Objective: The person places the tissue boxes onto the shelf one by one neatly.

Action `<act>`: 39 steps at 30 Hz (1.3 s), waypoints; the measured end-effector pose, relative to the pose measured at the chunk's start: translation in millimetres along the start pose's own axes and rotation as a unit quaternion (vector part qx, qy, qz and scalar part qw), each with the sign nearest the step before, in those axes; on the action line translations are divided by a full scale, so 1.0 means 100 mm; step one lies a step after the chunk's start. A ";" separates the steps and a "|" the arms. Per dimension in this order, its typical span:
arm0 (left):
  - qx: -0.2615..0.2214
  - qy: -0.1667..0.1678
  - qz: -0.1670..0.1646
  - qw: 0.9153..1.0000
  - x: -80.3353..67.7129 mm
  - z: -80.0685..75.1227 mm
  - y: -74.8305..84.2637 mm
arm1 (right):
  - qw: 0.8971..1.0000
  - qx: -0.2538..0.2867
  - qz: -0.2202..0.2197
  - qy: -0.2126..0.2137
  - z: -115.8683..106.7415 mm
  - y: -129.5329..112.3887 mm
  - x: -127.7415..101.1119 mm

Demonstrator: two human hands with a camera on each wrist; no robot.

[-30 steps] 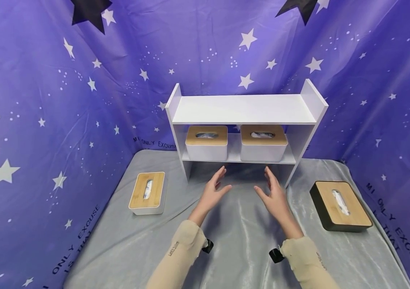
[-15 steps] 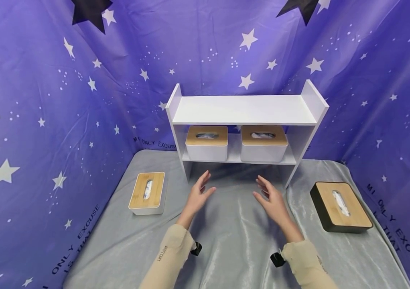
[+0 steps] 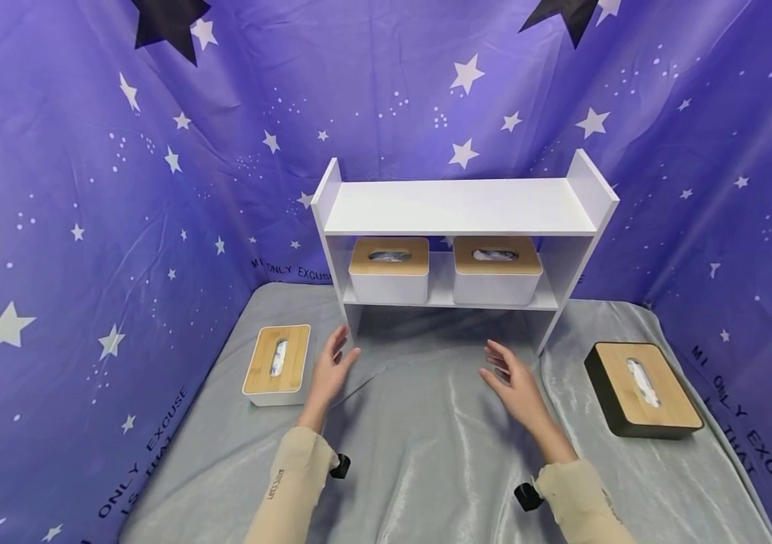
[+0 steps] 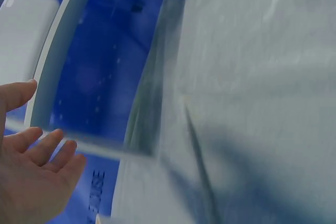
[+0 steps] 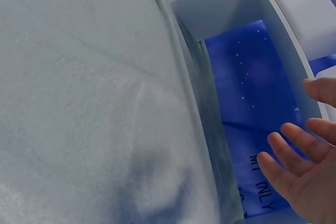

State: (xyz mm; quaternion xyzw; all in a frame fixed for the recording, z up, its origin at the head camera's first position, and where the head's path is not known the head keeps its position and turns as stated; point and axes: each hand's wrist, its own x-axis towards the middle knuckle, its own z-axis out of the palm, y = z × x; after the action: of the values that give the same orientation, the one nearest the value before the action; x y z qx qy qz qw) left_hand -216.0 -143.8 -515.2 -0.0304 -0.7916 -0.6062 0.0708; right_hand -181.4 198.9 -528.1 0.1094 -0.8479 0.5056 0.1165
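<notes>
My left hand hovers over the grey cloth just right of a white tissue box with a bamboo lid; its fingers are relaxed and nothing is in them. In the left wrist view the palm of the left hand shows bare, fingers spread. My right hand hangs above the cloth in front of the shelf's right side, fingers loosely bent around nothing. To its right lies a black tissue box with a bamboo lid. Two white tissue boxes, a left one and a right one, stand on the shelf's middle board.
A white two-tier shelf with raised side panels stands at the back of the cloth-covered surface. Purple star-printed curtains enclose the back and both sides. A small black camera is worn at each wrist.
My left hand has moved left, from before the shelf's middle to beside the white tissue box on the cloth. The right hand has drawn back slightly from the shelf. The boxes have stayed put.
</notes>
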 end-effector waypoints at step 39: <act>-0.035 0.332 -0.206 0.920 -0.37 -1.00 -0.71 | 0.999 0.002 0.030 -0.031 0.05 0.11 -0.09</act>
State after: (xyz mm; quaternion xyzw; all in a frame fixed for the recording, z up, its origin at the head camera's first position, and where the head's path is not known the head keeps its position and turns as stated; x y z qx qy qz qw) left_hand -181.6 -257.1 -562.8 0.3340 -0.6899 -0.6097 0.2020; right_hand -177.1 200.7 -542.4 0.0992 -0.8532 0.5067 0.0746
